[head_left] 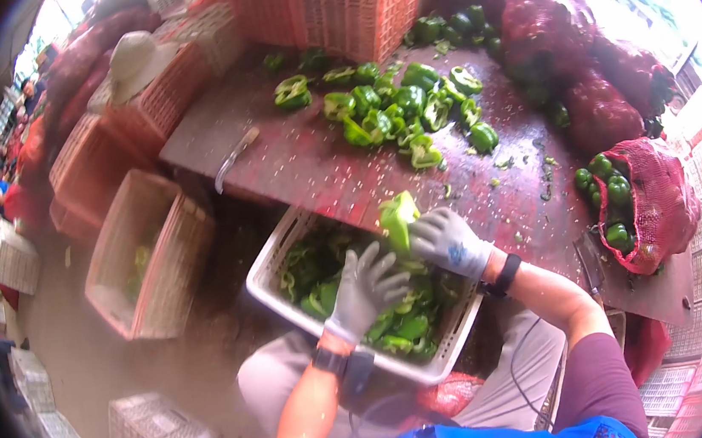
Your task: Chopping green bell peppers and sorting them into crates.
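Observation:
My right hand (pixel 453 241), in a grey glove, grips a cut piece of green bell pepper (pixel 400 218) at the table's near edge. My left hand (pixel 366 293), gloved as well, is open with its fingers spread and holds nothing. It hovers over a white plastic crate (pixel 267 294) between my knees, which is partly filled with cut green bell peppers (pixel 411 329). On the reddish table (pixel 313 180), a heap of halved and cut bell peppers (pixel 407 104) lies beyond my hands.
A knife (pixel 235 159) lies at the table's left edge, and a cleaver-like blade (pixel 588 262) at the right. A red mesh sack (pixel 661 195) spills whole peppers. Full sacks (pixel 549 23) and an orange crate (pixel 329 12) stand at the back. Another crate (pixel 145 253) sits on the floor, left.

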### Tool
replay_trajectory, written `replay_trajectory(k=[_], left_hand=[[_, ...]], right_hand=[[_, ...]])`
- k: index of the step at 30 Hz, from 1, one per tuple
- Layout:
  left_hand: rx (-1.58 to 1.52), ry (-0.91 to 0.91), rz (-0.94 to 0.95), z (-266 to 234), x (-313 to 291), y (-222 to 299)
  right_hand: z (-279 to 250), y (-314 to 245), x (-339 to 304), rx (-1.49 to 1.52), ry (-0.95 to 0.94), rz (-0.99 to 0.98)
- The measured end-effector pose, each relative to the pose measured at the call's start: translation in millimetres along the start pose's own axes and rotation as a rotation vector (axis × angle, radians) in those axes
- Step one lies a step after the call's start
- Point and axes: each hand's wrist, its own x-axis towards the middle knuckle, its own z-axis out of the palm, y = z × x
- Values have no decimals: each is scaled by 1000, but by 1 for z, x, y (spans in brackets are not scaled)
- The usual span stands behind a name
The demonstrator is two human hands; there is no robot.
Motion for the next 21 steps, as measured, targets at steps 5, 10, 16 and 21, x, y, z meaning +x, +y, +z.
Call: replay_trajectory(k=[5, 10, 16, 21], left_hand=[[-61, -128, 318, -1, 2, 0], [444, 40, 568, 23, -3, -7], [334, -134, 504, 32, -14, -14], [324, -81, 134, 24, -27, 2]], right_hand=[[-23, -69, 22, 153, -60, 73], [-48, -111, 32, 1147, -44, 1090], [-30, -128, 37, 723, 55, 986], [-19, -118, 16, 422, -120, 434]])
